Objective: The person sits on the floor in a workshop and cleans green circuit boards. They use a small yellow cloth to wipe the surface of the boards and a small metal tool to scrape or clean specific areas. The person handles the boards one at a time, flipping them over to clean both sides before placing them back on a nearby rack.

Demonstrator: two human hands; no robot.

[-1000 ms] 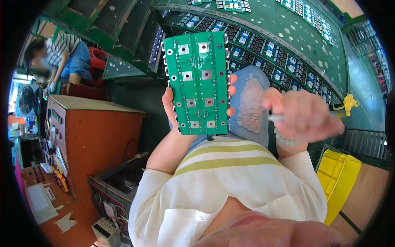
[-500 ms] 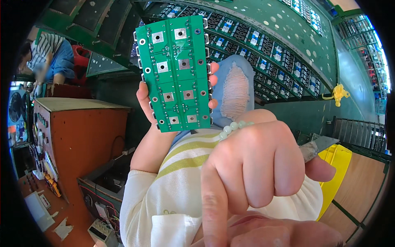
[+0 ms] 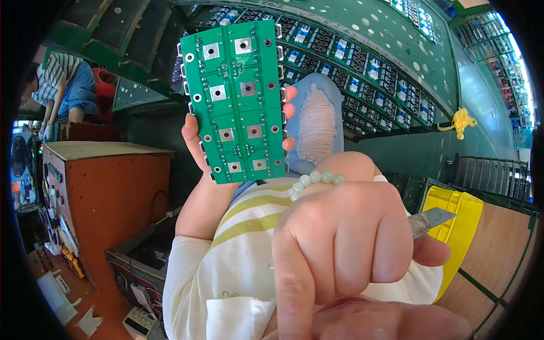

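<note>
My left hand [image 3: 193, 136] holds up a green circuit board panel [image 3: 233, 107] by its long edges, fingers on one side and thumb on the other. The panel has rows of square silver pads with dark centre holes, small solder points, and metal brackets sticking out along both sides. My right hand [image 3: 345, 235] is raised close in front, with a pale green bead bracelet [image 3: 315, 178] at its wrist. Its fingers are curled around a short knife with a rough wrapped grip, whose flat blade [image 3: 437, 216] points out past the thumb. The index finger stretches downward. The two hands are apart.
Racks of populated boards [image 3: 362, 73] lie beyond the panel. An orange-brown cabinet [image 3: 113, 209] stands at left, with an open dark box [image 3: 139, 249] beside it. A yellow crate [image 3: 462, 221] is at right. Another person [image 3: 65, 85] bends over at far left.
The view has shifted slightly. My right hand and the knife have dropped a little, and the blade now shows against the yellow crate. The left hand keeps the board panel raised.
</note>
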